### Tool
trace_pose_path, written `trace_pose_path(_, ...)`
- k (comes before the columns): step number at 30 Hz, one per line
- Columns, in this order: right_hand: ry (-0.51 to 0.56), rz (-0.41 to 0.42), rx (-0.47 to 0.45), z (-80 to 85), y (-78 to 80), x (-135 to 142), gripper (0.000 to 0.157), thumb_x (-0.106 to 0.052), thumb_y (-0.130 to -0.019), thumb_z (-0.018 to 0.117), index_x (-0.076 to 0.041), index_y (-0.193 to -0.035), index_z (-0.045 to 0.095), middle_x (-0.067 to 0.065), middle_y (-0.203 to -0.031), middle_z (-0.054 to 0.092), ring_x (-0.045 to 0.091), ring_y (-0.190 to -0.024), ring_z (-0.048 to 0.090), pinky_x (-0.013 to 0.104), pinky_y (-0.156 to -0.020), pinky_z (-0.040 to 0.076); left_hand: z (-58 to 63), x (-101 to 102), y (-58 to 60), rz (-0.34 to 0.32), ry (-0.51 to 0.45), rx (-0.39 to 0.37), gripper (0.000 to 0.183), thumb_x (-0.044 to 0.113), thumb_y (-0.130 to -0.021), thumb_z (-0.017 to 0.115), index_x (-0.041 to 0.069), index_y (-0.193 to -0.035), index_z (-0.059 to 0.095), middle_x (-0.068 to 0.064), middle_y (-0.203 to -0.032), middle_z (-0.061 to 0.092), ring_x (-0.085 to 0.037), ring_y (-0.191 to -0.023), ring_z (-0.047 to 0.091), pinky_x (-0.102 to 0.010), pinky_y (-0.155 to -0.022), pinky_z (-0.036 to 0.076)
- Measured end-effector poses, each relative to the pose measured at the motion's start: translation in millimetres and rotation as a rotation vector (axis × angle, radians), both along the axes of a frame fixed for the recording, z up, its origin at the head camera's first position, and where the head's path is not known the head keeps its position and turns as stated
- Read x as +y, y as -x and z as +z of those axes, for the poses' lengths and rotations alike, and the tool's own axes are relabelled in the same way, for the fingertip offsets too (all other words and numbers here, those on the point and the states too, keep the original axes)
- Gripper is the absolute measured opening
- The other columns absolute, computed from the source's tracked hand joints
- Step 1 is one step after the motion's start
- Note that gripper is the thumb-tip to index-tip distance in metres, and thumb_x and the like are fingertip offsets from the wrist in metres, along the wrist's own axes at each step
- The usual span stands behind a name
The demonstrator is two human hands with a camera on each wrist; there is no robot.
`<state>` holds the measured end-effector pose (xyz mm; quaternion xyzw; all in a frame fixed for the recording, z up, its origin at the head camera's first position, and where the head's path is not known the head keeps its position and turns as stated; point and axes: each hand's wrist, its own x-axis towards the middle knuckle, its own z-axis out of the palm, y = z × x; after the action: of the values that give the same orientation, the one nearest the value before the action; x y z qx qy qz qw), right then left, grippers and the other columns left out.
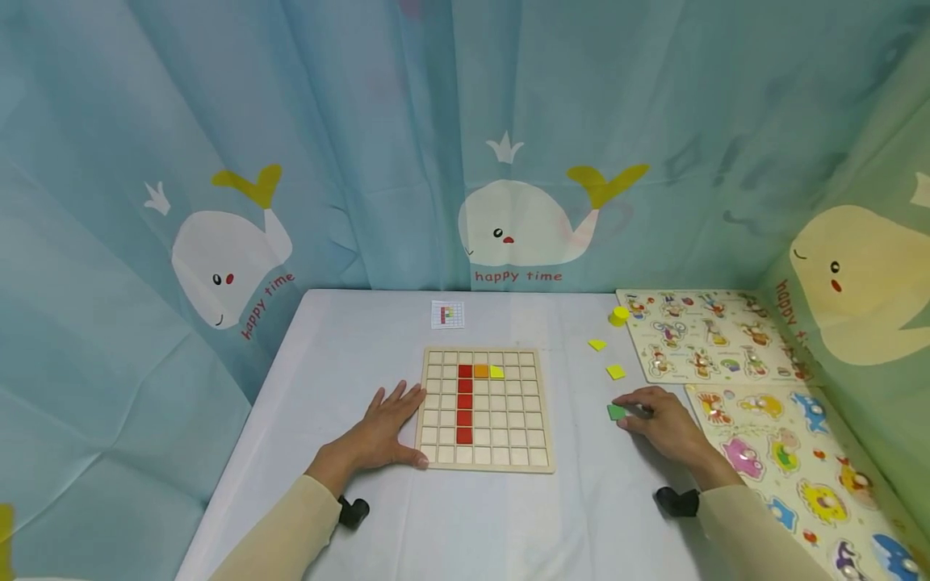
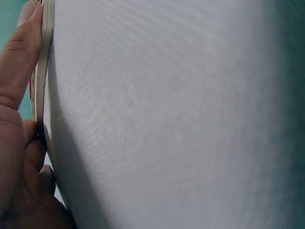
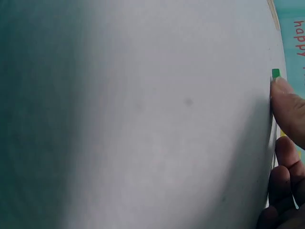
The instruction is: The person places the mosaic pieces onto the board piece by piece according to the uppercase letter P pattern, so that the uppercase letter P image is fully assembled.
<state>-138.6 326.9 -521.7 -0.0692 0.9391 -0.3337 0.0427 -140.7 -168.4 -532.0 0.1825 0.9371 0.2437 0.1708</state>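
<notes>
A wooden grid board [image 1: 489, 460] lies mid-table. It bears a column of red square tiles [image 1: 464, 401], with an orange tile [image 1: 481, 371] and a yellow tile [image 1: 497, 372] in a row beside the top red one. My left hand [image 1: 378, 432] rests at the board's left edge, fingers spread and thumb at the lower left corner. Right of the board, my right hand [image 1: 664, 424] pinches a green tile [image 1: 615, 412] between thumb and fingers, low over the table. In the right wrist view the green tile [image 3: 276, 73] peeks past the thumb.
A small printed pattern card [image 1: 447, 315] lies behind the board. Two loose yellow tiles [image 1: 615, 372] and a yellow cylinder [image 1: 619, 315] are at the right. Two picture knob puzzles [image 1: 701, 335] cover the table's right side. Printed curtains [image 1: 392, 161] stand around the table.
</notes>
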Motion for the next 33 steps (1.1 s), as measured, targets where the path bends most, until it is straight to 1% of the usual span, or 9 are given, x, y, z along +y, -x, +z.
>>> trace_pose_path(2, 0.002, -0.011, -0.007, -0.6, 0.4, -1, 0.031, -0.015, -0.093, 0.08, -0.002, -0.121, 0.076, 0.025, -0.128, 0.064, 0.048, -0.123, 0.054, 0.066, -0.102, 0.042, -0.1, 0, 0.2, 0.001, 0.003, -0.001, 0.126, 0.056, -0.071, 0.094, 0.017, -0.169, 0.026, 0.002, -0.176, 0.022, -0.022, -0.166, 0.004, -0.048, -0.136, -0.004)
trace_pose_path(6, 0.017, -0.046, -0.048, -1.4, 0.4, -1, 0.035, -0.014, -0.093, 0.079, -0.001, -0.125, 0.073, 0.028, -0.132, 0.062, 0.049, -0.124, 0.055, 0.066, -0.104, 0.044, -1.3, 0, 1.0, -0.002, 0.001, 0.0, 0.126, 0.056, -0.071, 0.094, 0.016, -0.169, 0.026, 0.002, -0.176, 0.022, -0.023, -0.166, 0.004, -0.049, -0.136, -0.004)
trace_pose_path(9, 0.021, -0.07, -0.07, -1.3, 0.1, -1, 0.034, -0.012, -0.093, 0.079, 0.0, -0.124, 0.073, 0.028, -0.132, 0.062, 0.048, -0.124, 0.057, 0.066, -0.105, 0.046, -2.0, 0, 1.0, -0.008, -0.004, -0.002, 0.126, 0.056, -0.071, 0.093, 0.016, -0.169, 0.025, 0.001, -0.176, 0.022, -0.023, -0.166, 0.004, -0.049, -0.136, -0.004)
trace_pose_path(15, 0.016, -0.084, -0.078, -1.5, 1.7, -1, 0.03, -0.014, -0.095, 0.077, -0.001, -0.121, 0.073, 0.027, -0.13, 0.064, 0.045, -0.121, 0.059, 0.064, -0.102, 0.047, -1.7, -1, 0.8, -0.004, -0.002, -0.003, 0.126, 0.057, -0.071, 0.093, 0.017, -0.169, 0.026, 0.002, -0.176, 0.022, -0.023, -0.166, 0.004, -0.049, -0.136, -0.004)
trace_pose_path(22, 0.012, -0.124, -0.09, -1.4, 2.3, -6, 0.034, -0.019, -0.099, 0.073, -0.002, -0.129, 0.07, 0.022, -0.125, 0.07, 0.038, -0.114, 0.064, 0.057, -0.099, 0.051, -2.3, -2, 1.6, -0.01, 0.001, -0.003, 0.127, 0.059, -0.07, 0.093, 0.016, -0.169, 0.026, 0.001, -0.176, 0.022, -0.023, -0.166, 0.004, -0.049, -0.136, -0.004)
trace_pose_path(24, 0.015, -0.131, -0.078, -1.1, 2.7, -8, 0.034, -0.019, -0.1, 0.072, -0.003, -0.129, 0.069, 0.02, -0.122, 0.071, 0.035, -0.111, 0.065, 0.053, -0.096, 0.052, -2.6, -2, 1.8, -0.011, 0.004, -0.003, 0.127, 0.06, -0.07, 0.092, 0.016, -0.169, 0.025, 0.002, -0.176, 0.022, -0.022, -0.166, 0.004, -0.049, -0.136, -0.004)
trace_pose_path(27, 0.017, -0.145, -0.042, -0.5, 3.6, -10, 0.032, -0.017, -0.099, 0.073, -0.003, -0.128, 0.07, 0.017, -0.115, 0.072, 0.029, -0.104, 0.065, 0.04, -0.089, 0.053, -2.6, -2, 1.9, -0.012, -0.003, -0.005, 0.127, 0.06, -0.07, 0.092, 0.016, -0.169, 0.025, 0.002, -0.176, 0.022, -0.022, -0.166, 0.003, -0.049, -0.136, -0.004)
trace_pose_path(30, 0.031, -0.16, 0.022, -1.1, 5.5, -14, 0.029, -0.012, -0.098, 0.073, -0.003, -0.126, 0.072, 0.016, -0.111, 0.074, 0.025, -0.098, 0.066, 0.027, -0.079, 0.052, -2.2, -2, 2.0, -0.013, -0.005, -0.004, 0.127, 0.06, -0.07, 0.092, 0.016, -0.169, 0.025, 0.002, -0.176, 0.022, -0.022, -0.166, 0.003, -0.048, -0.136, -0.004)
trace_pose_path(33, 0.059, -0.172, 0.086, -1.2, 8.2, -21, 0.028, -0.008, -0.097, 0.073, -0.002, -0.124, 0.073, 0.019, -0.111, 0.076, 0.023, -0.096, 0.068, 0.019, -0.069, 0.052, -1.6, -2, 1.9, -0.012, -0.007, 0.0, 0.127, 0.059, -0.07, 0.092, 0.016, -0.169, 0.026, 0.001, -0.176, 0.022, -0.023, -0.166, 0.004, -0.048, -0.136, -0.004)
